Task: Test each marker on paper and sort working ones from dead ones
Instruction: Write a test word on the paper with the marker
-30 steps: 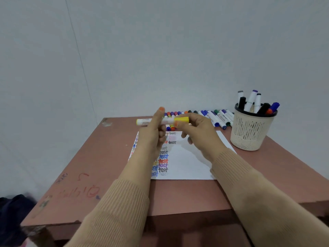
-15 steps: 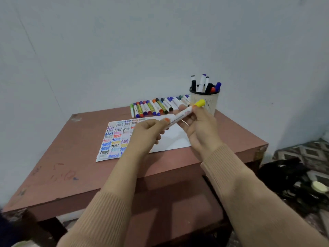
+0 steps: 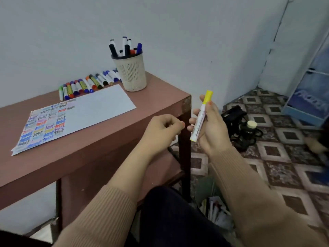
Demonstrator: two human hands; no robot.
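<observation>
My right hand [image 3: 208, 127] grips a capped yellow marker [image 3: 201, 115], held nearly upright off the table's right end, over the floor. My left hand [image 3: 162, 129] hovers just left of it with the fingers curled and nothing in them. On the brown table [image 3: 74, 157] lies a white paper [image 3: 92, 111] with coloured "test" scribbles at its left end. Behind the paper several markers [image 3: 85, 85] lie in a row by the wall. A cream mesh cup [image 3: 131, 73] with several markers in it stands at the back right corner.
Right of the table is a patterned tile floor with a black bag [image 3: 236, 125] and a blue cabinet [image 3: 309, 97] near the wall. Below my right forearm, on the floor, a container [image 3: 213, 207] holds markers. The wall runs close behind the table.
My view has swung right and down. My right hand has carried the yellow marker off the table's right end. My left hand has let go of the marker and curled.
</observation>
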